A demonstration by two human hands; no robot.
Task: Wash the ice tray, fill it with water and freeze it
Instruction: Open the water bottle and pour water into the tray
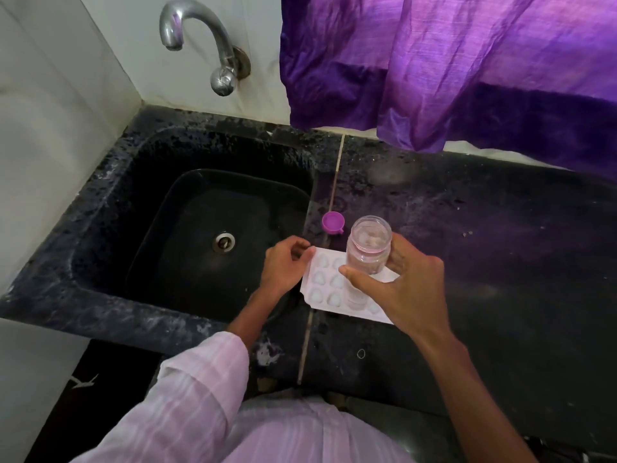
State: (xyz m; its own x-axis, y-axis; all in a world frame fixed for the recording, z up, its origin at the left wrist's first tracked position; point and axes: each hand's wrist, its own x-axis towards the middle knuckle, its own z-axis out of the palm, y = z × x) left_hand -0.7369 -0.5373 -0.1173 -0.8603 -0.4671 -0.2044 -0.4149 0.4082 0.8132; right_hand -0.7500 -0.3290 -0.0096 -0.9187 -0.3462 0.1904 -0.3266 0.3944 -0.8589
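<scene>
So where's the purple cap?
Head view: the purple cap lies on the counter by the sink's right rim, beyond the ice tray, left of the bottle.

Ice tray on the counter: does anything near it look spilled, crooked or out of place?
No spill shows. The ice tray lies askew on the counter, its left side at the sink rim, held by the left hand. The purple cap lies loose behind the open bottle in the right hand.
</scene>
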